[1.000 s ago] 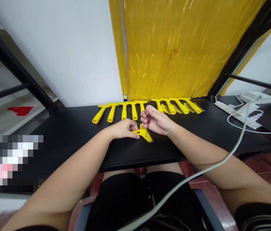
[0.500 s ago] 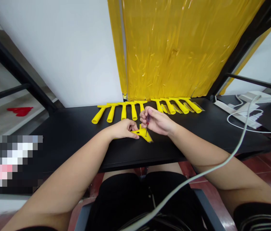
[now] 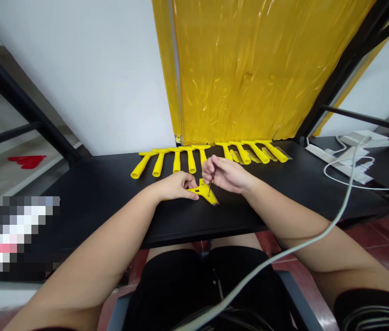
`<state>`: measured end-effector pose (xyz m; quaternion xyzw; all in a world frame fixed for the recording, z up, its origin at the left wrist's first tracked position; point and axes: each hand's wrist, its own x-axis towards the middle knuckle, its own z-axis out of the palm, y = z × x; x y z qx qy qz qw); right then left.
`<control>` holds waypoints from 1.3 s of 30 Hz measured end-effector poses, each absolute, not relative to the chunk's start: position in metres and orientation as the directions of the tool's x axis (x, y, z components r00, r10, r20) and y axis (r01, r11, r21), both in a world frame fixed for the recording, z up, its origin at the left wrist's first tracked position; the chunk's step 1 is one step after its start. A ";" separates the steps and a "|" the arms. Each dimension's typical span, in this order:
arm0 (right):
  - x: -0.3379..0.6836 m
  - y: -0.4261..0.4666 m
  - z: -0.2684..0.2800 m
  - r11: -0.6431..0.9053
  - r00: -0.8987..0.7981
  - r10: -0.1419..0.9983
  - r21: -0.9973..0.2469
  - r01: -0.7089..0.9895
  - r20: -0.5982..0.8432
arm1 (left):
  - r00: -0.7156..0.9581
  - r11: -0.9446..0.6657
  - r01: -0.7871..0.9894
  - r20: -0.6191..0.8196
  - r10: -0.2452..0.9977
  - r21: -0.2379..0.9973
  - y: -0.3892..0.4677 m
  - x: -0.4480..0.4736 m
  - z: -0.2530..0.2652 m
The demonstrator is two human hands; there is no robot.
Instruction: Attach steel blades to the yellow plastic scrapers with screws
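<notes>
My left hand (image 3: 182, 186) is closed round the handle of a yellow scraper (image 3: 206, 191) lying on the black tabletop. The scraper's wide head points right, with a thin blade edge at its lower right corner. In my right hand (image 3: 224, 174) is a small screwdriver (image 3: 210, 187), pinched between curled fingers. Its shaft slants down and the tip meets the scraper's head near a screw. Most of the screwdriver's handle is hidden by my fingers, and my left palm covers the scraper's handle.
Along the back of the black table (image 3: 111, 207) lie several more yellow scrapers (image 3: 176, 162), those on the right (image 3: 260, 152) with clear blade pieces between them. White power strips (image 3: 339, 161) sit at the right. A pale cable (image 3: 284, 252) crosses in front of my right arm.
The screwdriver's handle has turned a little in my right fingers, its tip staying on the scraper's head. My left hand holds still; the view has shifted very slightly.
</notes>
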<state>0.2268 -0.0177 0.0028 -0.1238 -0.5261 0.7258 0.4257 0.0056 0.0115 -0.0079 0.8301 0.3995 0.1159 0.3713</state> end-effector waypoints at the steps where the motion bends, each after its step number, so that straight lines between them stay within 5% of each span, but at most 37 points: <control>1: 0.228 -0.017 0.002 -0.112 -0.624 0.743 -0.873 -0.474 0.243 | 0.653 -0.405 0.581 -0.108 0.750 0.706 0.012 0.006 -0.008; 10: 0.233 -0.012 0.001 -0.091 -0.608 0.749 -0.867 -0.489 0.264 | 0.655 -0.411 0.579 -0.102 0.749 0.704 0.011 0.006 -0.007; 16: 0.233 -0.010 -0.001 -0.204 -0.652 0.744 -0.879 -0.430 0.146 | 0.660 -0.423 0.575 -0.092 0.745 0.701 0.012 0.006 -0.007; 22: 0.228 -0.016 0.000 -0.139 -0.629 0.734 -0.851 -0.507 0.255 | 0.664 -0.421 0.574 -0.098 0.741 0.702 0.011 0.006 -0.008; 28: 0.231 -0.013 -0.002 -0.204 -0.693 0.706 -0.894 -0.400 0.149 | 0.665 -0.426 0.576 -0.097 0.741 0.698 0.011 0.006 -0.005; 39: 0.237 -0.007 -0.002 -0.133 -0.671 0.705 -0.887 -0.443 0.230 | 0.660 -0.413 0.574 -0.102 0.744 0.707 0.012 0.005 -0.010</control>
